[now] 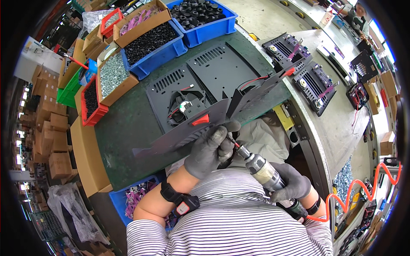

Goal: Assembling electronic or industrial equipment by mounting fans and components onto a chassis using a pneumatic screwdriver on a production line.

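My gloved right hand [294, 181] grips a powered screwdriver [264, 171], its bit pointing up and left. Close to the bit's tip, the fingers of my gloved left hand [205, 151] are pinched together; what they hold, if anything, is hidden. Both hands are just in front of my body, beside the near edge of an upright dark metal panel [171, 135] with a red switch [200, 120]. Behind that panel, a black fan [188, 104] with wires sits on a flat slotted part. A second upright panel [260, 94] with a red switch stands to the right.
Blue bins of black screws [160, 62] and black rubber parts [213, 34] line the far edge. A cardboard box of silver screws [121, 91] and a red bin [100, 113] stand left. An orange coiled hose [352, 184] trails right. Assemblies [316, 85] lie on another table; a person [356, 19] is beyond.
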A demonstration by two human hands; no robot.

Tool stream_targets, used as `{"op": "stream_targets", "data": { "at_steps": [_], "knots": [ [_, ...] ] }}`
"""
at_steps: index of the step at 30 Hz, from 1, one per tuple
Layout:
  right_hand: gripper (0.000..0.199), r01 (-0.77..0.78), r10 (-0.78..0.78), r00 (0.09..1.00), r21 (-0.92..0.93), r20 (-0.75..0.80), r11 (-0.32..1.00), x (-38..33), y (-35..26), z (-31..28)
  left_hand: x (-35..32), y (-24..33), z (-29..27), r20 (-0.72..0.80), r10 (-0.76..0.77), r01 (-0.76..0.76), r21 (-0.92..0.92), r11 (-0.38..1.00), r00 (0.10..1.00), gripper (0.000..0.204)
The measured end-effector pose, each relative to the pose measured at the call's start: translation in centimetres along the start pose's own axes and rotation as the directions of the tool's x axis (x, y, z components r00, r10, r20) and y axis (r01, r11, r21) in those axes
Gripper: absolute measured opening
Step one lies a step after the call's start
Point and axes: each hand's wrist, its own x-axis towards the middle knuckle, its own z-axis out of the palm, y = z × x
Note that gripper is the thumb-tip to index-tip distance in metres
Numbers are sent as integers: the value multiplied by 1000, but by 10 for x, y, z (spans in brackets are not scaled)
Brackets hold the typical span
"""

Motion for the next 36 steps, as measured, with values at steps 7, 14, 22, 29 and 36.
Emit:
{"op": "stream_targets", "data": {
  "at_steps": [7, 14, 22, 29, 36],
  "knots": [
    [81, 98, -101, 995, -174, -9, 980, 4, -14, -1, -47, 23, -24, -2, -107, 49, 900, 432, 994, 44],
    [81, 22, -14, 999, -203, 41, 979, 12, -15, -4, -86, 77, -30, -428, 152, 441, 732, -519, 891, 44],
    [64, 9, -19, 978, -48, -209, 999, 22, -24, -9, -52, 63, -23, -179, 237, 265, 874, -408, 955, 38],
    [63, -33, 22, 965, -37, -261, 999, 19, -24, -24, -33, 120, -37, 166, 228, -10, 827, -562, 959, 29],
    [64, -109, 102, 952, -11, -288, 994, 16, -38, -23, 23, 144, -48, 209, 40, -92, 585, -806, 977, 30]
  ]
}}
